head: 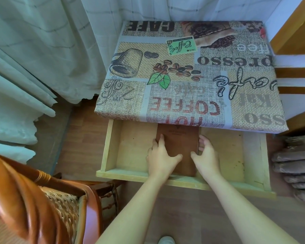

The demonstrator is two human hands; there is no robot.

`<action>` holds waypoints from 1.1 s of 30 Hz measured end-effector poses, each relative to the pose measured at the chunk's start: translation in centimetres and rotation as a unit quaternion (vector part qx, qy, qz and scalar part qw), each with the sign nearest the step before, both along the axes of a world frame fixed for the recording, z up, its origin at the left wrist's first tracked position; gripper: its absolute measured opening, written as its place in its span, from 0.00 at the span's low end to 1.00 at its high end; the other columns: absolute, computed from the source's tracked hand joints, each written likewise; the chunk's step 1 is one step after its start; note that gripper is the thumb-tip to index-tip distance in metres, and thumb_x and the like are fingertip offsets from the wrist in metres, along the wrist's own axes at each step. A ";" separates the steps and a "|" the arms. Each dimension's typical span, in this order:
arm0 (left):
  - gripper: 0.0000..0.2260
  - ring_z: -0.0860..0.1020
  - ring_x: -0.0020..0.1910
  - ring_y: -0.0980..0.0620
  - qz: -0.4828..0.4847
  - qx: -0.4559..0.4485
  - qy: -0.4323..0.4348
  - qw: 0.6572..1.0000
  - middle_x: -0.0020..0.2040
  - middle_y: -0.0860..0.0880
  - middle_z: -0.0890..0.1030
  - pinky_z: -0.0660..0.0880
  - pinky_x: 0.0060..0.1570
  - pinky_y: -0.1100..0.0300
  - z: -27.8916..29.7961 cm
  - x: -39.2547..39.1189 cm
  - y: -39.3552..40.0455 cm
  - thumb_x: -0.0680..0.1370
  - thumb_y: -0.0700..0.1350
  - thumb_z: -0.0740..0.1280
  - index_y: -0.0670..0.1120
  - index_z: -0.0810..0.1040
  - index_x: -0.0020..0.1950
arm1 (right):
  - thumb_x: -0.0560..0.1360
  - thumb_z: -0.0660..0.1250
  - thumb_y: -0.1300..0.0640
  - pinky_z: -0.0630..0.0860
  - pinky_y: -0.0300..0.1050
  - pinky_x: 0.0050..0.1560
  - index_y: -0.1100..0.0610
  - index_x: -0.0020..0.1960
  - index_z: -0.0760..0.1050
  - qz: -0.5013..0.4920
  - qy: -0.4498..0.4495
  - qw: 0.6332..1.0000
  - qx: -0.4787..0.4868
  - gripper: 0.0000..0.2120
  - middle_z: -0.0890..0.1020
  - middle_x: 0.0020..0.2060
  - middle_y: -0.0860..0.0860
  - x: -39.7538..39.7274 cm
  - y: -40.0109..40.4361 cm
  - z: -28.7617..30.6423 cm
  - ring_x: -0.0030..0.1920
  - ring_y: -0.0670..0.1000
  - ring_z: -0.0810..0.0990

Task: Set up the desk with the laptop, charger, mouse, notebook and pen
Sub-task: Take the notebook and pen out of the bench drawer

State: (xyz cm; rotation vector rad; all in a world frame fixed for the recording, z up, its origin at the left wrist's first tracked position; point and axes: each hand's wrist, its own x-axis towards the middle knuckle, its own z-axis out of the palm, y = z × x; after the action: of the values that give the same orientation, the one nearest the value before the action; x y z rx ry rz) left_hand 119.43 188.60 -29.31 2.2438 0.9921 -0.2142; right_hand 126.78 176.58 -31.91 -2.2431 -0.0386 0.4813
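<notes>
Brown notebook [179, 148] lies flat in the open drawer [234, 152], long axis running away under the desk [192, 76] edge. Left hand [159, 155] and right hand [205, 152] grip its long sides, equally near, fingers curled over the edges, notebook between them.
</notes>
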 end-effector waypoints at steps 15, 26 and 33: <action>0.34 0.70 0.62 0.54 0.139 -0.225 -0.122 0.957 0.64 0.49 0.68 0.65 0.65 0.62 -1.3 0.2 1.8 0.74 0.38 0.70 0.56 0.61 0.75 | 0.72 0.71 0.60 0.64 0.50 0.69 0.50 0.75 0.57 -0.046 0.097 0.993 0.048 0.37 0.68 0.66 0.56 0.6 -0.1 -1.7 0.68 0.54 0.67; 0.30 0.64 0.71 0.51 0.067 -0.152 -0.123 0.978 0.72 0.47 0.61 0.56 0.61 0.70 1.2 -0.2 1.5 0.76 0.39 0.69 0.45 0.60 0.75 | 0.74 0.68 0.63 0.58 0.34 0.62 0.58 0.73 0.62 -0.039 0.070 0.991 0.103 0.30 0.65 0.68 0.56 -0.8 -0.5 2.9 0.68 0.52 0.67; 0.33 0.66 0.65 0.54 0.028 -0.132 -0.133 0.982 0.67 0.46 0.64 0.54 0.58 0.74 3.9 -1.8 1.4 0.74 0.39 0.71 0.43 0.60 0.75 | 0.71 0.72 0.63 0.63 0.38 0.60 0.56 0.72 0.65 -0.043 0.057 0.992 0.102 0.32 0.68 0.58 0.52 -2.2 -1.3 5.4 0.54 0.47 0.68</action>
State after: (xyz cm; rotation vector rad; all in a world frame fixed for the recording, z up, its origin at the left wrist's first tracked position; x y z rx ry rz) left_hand 117.58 190.03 -25.37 1.9407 0.8296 -0.0159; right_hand 124.54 175.28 -26.51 -2.0063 0.0646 0.5336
